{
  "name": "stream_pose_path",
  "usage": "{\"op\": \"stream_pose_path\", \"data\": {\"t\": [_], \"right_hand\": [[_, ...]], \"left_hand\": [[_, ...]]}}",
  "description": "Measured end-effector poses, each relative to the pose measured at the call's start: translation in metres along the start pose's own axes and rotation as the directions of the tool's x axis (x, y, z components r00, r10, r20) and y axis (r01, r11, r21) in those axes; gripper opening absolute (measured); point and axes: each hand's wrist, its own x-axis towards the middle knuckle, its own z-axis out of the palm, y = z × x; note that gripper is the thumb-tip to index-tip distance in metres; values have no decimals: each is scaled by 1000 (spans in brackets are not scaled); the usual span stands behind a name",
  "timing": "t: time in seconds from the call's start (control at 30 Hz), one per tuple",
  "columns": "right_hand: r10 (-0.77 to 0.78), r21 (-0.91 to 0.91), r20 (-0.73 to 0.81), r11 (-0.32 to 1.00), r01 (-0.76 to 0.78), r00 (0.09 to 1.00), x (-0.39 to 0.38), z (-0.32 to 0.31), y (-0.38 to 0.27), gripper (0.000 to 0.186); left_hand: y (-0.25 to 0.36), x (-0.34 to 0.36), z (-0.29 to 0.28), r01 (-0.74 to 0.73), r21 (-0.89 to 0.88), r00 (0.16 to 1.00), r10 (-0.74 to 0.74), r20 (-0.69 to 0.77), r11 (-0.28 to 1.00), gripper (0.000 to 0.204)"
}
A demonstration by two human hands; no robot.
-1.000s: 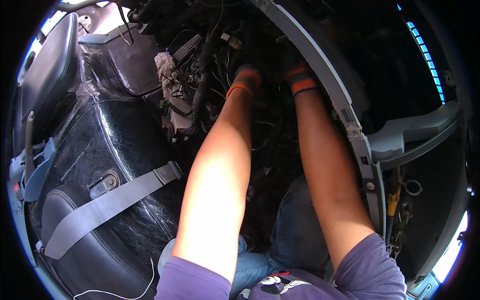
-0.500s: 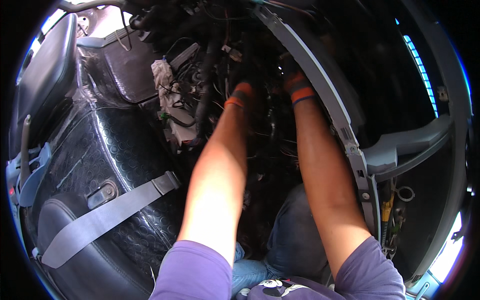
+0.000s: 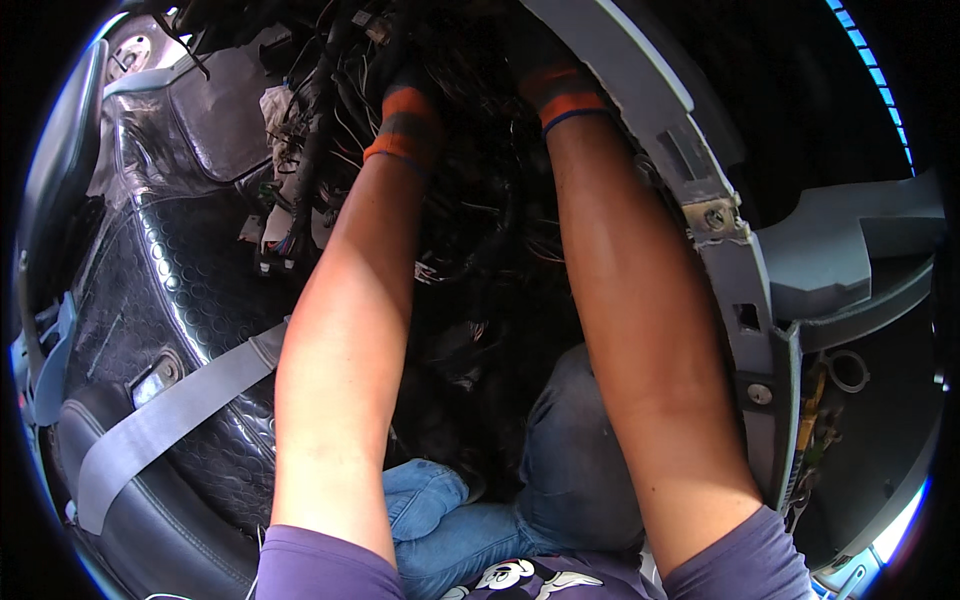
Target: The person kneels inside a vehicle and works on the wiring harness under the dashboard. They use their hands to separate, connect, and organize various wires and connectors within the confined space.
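Both my arms reach up the picture into a dark, wire-filled cavity. My left hand (image 3: 408,115), in a glove with an orange and dark striped cuff, is beside a thick dark wiring bundle (image 3: 318,125). Its fingers vanish in the shadow. My right hand (image 3: 562,85), gloved alike, is close along the inner side of a curved grey trim frame (image 3: 675,130). Those fingers are lost in the dark too, so what either hand touches cannot be made out. Loose thin wires (image 3: 430,272) with pale ends hang between my forearms.
Left of me are a black patterned floor covering (image 3: 130,260), a grey seat belt (image 3: 180,425) and a dark seat (image 3: 150,520). White connectors (image 3: 277,235) hang near the wiring. At right, a grey bracket (image 3: 815,265) joins the frame, with yellow-handled tools (image 3: 812,410) below it.
The view has shifted, and the frame and wiring appear larger. Both gloved hands sit higher in the picture and farther left, still deep in the cavity.
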Motion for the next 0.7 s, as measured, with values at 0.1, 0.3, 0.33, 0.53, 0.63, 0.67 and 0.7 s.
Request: {"op": "stream_pose_path", "data": {"t": [0.1, 0.3, 0.33, 0.53, 0.63, 0.67, 0.7], "right_hand": [[-32, 52, 8, 998, 31, 999, 4, 14, -28, 36], [-20, 21, 2, 1000, 20, 1000, 9, 12, -16, 36], [10, -22, 1, 1000, -10, 1000, 5, 2, 7, 36], [1, -13, 16, 1000, -1, 1000, 10, 4, 1, 36], [-29, 1, 19, 1000, 29, 999, 17, 11, -23, 36], [-20, -19, 22, 1000, 20, 1000, 16, 8, -16, 36], [-11, -35, 25, 999, 12, 1000, 16, 5, -10, 36]], "left_hand": [[-75, -1, 0, -78, -190, 997, 82, 14, 979, 37], [51, 1, 38, 29, 232, 995, -7, -95, 972, 32], [95, -4, 34, 129, -2, 967, -126, -222, 992, 30], [137, -25, 6, 72, -518, 694, -415, -588, 853, 28], [88, 23, 40, 12, -547, 580, -452, -678, 837, 29], [96, 35, 45, 52, -540, 431, -507, -747, 840, 28], [98, 43, 47, 90, -507, 427, -493, -758, 857, 28]]}}
